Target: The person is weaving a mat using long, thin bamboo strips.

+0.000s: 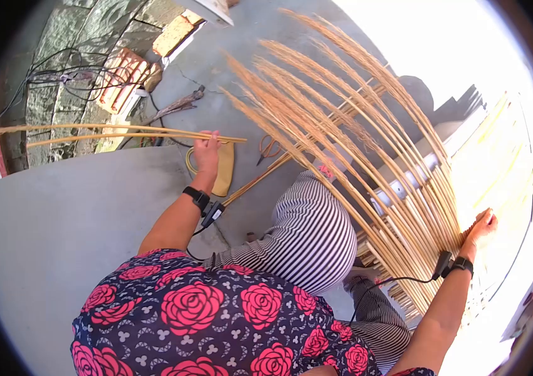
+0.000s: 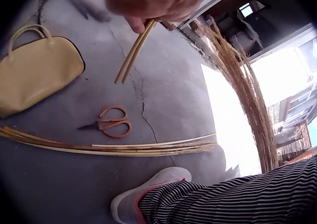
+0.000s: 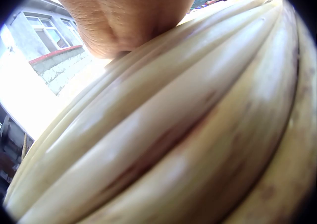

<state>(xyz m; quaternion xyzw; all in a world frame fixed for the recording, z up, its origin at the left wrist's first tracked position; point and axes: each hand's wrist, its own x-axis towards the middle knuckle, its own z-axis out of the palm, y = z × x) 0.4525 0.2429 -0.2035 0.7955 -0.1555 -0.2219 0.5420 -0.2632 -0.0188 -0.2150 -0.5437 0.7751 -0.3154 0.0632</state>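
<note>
My left hand [image 1: 206,155] is held out to the left and pinches two thin plant stalks [image 1: 128,131] near their cut ends. Those ends [image 2: 130,60] poke out below the fingers in the left wrist view. On my right, a fan of joined straw-coloured stalks [image 1: 414,213] with feathery tops spreads across my lap and side. My right hand [image 1: 481,230] grips its far right edge, with fingers curled in. Close up in the right wrist view, the smooth bent stalks [image 3: 163,130] run under that hand [image 3: 129,16]; its fingertips are hidden.
Orange-handled scissors [image 2: 115,122] lie on the concrete floor, near a yellow handbag [image 2: 44,75]. Loose stalks [image 2: 148,149] lie beside my shoe [image 2: 148,189]. Bricks [image 1: 122,78] and dark cables [image 1: 59,75] are by the wall at the back left. Bright sunlight washes out the right side.
</note>
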